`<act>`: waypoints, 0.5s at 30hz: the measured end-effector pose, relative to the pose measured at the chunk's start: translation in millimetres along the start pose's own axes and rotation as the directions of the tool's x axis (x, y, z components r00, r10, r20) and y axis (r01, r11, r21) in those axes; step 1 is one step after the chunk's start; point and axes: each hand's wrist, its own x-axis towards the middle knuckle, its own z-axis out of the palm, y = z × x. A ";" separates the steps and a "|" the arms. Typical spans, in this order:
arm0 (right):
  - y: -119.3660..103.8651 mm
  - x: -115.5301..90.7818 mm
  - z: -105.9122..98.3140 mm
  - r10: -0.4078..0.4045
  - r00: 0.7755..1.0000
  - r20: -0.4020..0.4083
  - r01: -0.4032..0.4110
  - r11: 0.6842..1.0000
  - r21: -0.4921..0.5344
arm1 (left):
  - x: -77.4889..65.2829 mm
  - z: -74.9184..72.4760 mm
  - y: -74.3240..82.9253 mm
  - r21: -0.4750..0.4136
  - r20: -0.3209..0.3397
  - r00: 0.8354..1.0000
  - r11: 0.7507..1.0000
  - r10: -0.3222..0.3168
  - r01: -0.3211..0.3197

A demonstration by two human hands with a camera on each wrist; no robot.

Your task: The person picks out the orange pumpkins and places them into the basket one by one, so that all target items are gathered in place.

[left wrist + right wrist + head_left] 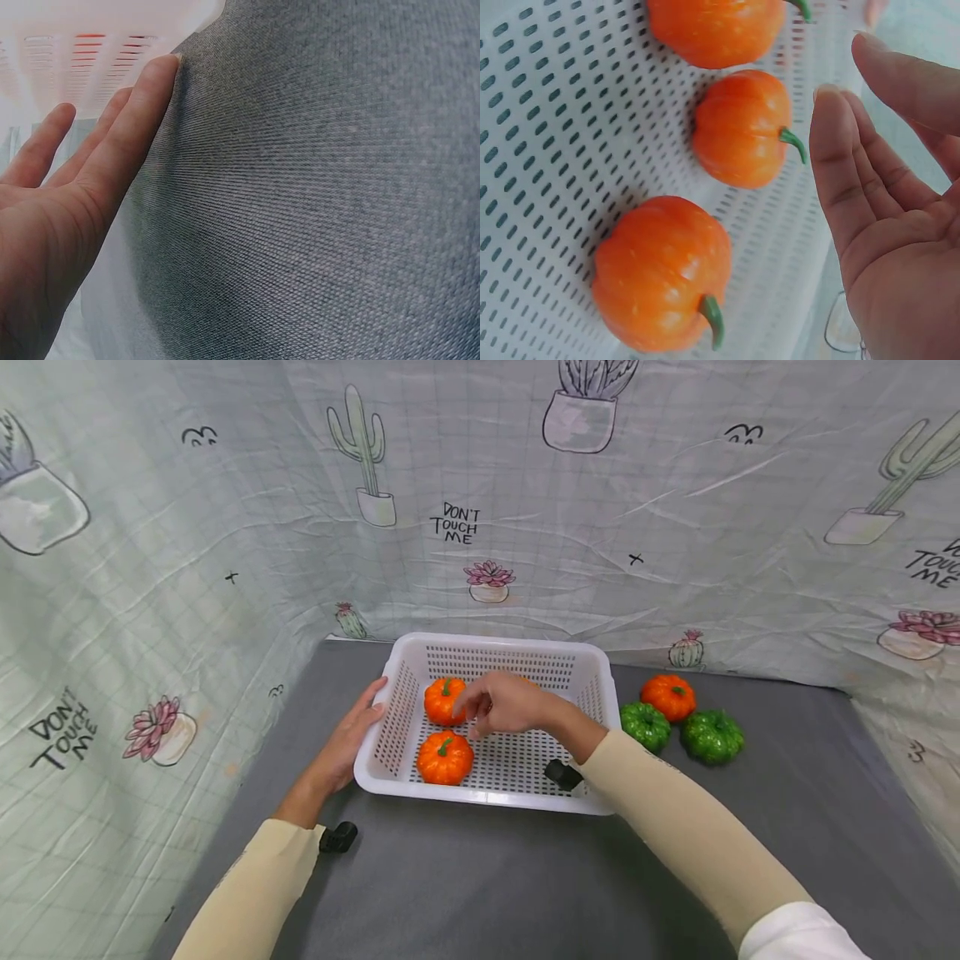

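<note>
A white perforated plastic basket holds small orange pumpkins; three show in the right wrist view: a near pumpkin, a middle pumpkin and one partly cut off. In the head view two sit at the basket's left, a rear pumpkin and a front pumpkin, while an orange sliver shows behind my right hand. That hand hovers over the basket, thumb and fingers apart and nothing between them. My left hand rests with extended fingers against the basket's left side.
Just right of the basket, on the grey tabletop, stand another orange pumpkin and two green pumpkins, one close to the basket wall and one further right. A cactus-printed cloth hangs behind and at the left.
</note>
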 end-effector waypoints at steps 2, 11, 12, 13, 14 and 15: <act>-1.4 -2.6 -2.9 -0.012 1.000 -0.016 0.012 1.000 0.020 | -0.5 0.0 0.5 -0.006 0.004 1.000 1.000 0.001 -0.001; -2.3 -16.0 -17.3 -0.004 0.995 -0.095 0.012 0.996 0.089 | 0.9 -0.1 -0.8 -0.002 0.009 1.000 1.000 0.006 -0.006; -2.4 -17.5 -19.0 0.003 0.995 -0.098 0.007 0.995 0.096 | 1.1 -0.3 -0.9 -0.001 0.010 1.000 1.000 0.005 -0.005; -2.6 -19.2 -20.7 0.007 0.995 -0.101 0.004 0.994 0.105 | 1.1 -0.4 -1.0 -0.003 0.010 1.000 1.000 0.004 -0.004; -2.5 -20.8 -22.4 0.008 0.995 -0.104 0.004 0.993 0.115 | 1.0 -0.6 -0.9 -0.005 0.011 1.000 1.000 0.004 -0.004; -2.5 -22.4 -24.1 0.009 0.994 -0.106 0.004 0.993 0.122 | 1.1 -0.8 -0.7 -0.008 0.009 1.000 1.000 0.004 -0.004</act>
